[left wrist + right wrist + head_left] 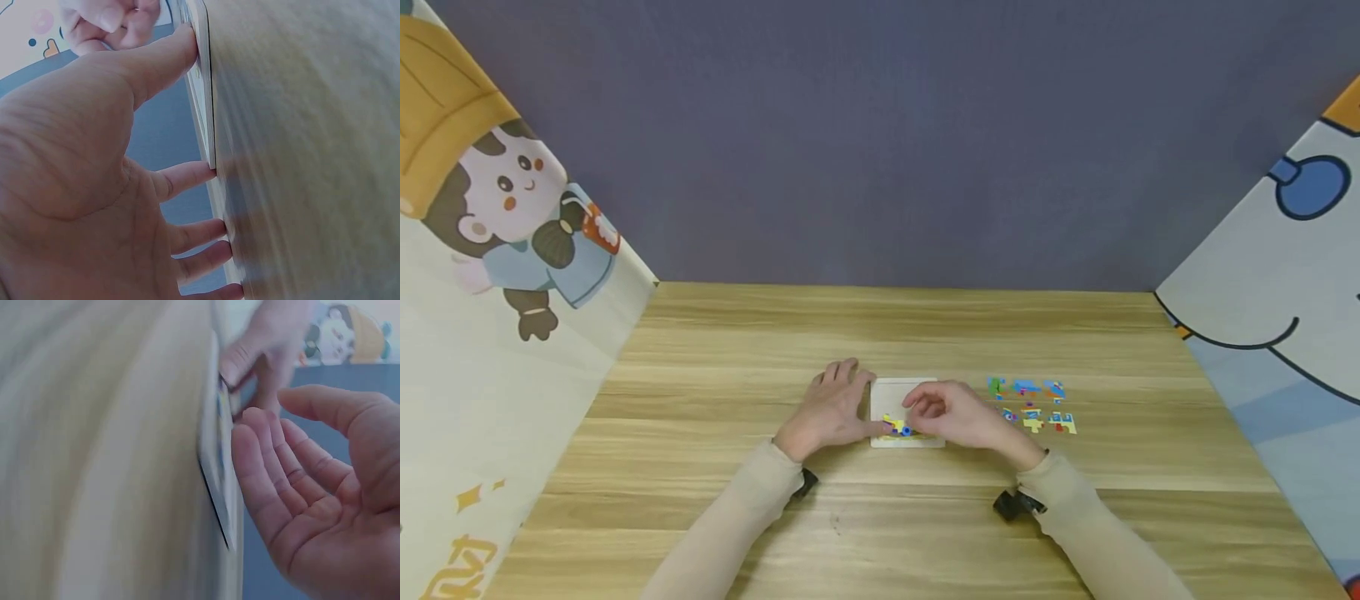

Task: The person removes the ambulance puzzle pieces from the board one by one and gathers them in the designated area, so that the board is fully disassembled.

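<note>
A small white puzzle board (891, 394) lies on the wooden table, with colourful jigsaw pieces (897, 426) in its lower part. My left hand (833, 414) is spread at its left side, the thumb resting on the pieces and the index fingertip touching the board's edge. The other fingertips of that hand rest on the table, as the left wrist view shows. Over the board's right part hovers my right hand (958, 419), fingers loosely bent. In the right wrist view its thumb stands apart from the fingers (250, 465), and nothing shows between them. Part of the board is hidden beneath this hand.
Several loose jigsaw pieces (1032, 420) lie in two rough rows to the right of the board. A dark blue-grey partition (880, 167) rises behind the table (760, 321). Printed cartoon panels (550, 242) stand along both sides.
</note>
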Demonstrator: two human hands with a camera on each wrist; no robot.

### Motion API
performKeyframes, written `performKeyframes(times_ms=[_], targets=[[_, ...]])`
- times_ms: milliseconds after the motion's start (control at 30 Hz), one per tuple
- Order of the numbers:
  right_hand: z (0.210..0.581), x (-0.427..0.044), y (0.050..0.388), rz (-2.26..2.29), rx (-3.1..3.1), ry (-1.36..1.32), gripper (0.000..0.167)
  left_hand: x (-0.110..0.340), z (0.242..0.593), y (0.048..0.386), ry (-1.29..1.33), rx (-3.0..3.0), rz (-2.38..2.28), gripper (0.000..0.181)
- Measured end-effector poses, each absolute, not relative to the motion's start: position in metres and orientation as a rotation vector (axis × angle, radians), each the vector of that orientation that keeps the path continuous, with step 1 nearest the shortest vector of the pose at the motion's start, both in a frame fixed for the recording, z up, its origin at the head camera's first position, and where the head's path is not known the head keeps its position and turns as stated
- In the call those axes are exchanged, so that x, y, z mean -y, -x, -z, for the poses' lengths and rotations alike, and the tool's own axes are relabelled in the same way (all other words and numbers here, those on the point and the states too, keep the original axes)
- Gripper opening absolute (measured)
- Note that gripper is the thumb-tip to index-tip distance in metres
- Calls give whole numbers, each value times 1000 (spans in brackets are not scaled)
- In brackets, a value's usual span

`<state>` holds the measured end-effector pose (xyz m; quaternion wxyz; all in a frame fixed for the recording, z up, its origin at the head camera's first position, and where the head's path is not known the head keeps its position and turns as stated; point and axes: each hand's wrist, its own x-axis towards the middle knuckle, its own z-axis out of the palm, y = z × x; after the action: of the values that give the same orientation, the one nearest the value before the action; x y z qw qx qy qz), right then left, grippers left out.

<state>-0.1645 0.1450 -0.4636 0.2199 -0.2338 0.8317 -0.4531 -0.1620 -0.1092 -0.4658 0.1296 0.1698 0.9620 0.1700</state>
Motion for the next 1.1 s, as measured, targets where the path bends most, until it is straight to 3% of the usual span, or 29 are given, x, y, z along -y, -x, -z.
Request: performKeyframes(times_ms=[400, 667, 1100], targets=[[473, -117, 162, 1106, -2394, 638, 27, 109, 465, 163, -504, -2796, -482, 89], [475, -112, 159, 1115, -2422, 613, 21, 114, 462, 160, -537, -2737, -465, 101], [476, -104, 153, 1003, -2518, 510, 20, 114, 460, 160, -537, -2722, -458, 104]])
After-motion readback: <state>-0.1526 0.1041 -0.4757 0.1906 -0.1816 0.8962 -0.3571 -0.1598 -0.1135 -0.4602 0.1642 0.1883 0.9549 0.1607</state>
